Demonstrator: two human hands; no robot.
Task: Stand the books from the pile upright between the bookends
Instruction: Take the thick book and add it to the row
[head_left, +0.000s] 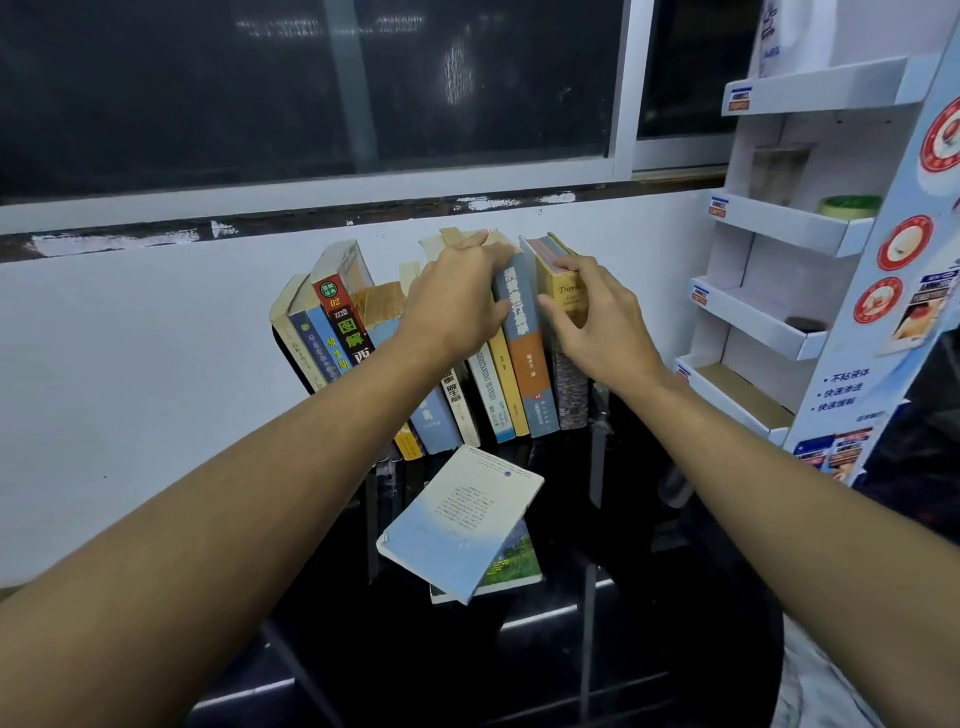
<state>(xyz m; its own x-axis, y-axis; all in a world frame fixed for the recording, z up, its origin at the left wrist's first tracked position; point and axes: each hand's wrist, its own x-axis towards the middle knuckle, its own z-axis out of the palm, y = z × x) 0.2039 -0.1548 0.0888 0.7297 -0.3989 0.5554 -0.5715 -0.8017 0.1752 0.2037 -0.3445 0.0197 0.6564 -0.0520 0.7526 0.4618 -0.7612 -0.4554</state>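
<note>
While both hands work the right end of the line, let's go from the big stuff down. Glossy black worktop (675, 597) under everything. On it stands the row of books (483, 389), spines facing the person and long axes up. They fan out: tops tip away to the left of the left hand (457, 296) and stand close to upright by the right hand (597, 327).

Nearer than both hands, between the forearms, lies the pile, two books flat. The pale blue book (457, 525) sits askew on the green-covered book (514, 569), its long axis running near-left to far-right.

Now the grips! The left hand curls over the top of the grey-blue book (522, 353), thumb on its spine. The right hand clasps the top of the yellow book (563, 299) just beside it, fingers hooked over the upper edge.

These look like worn paperbacks: light, a little floppy, I'd judge. Best taken across both covers near the spine, then turned spine-out. On that slick top, a foot edge could skid.
</note>
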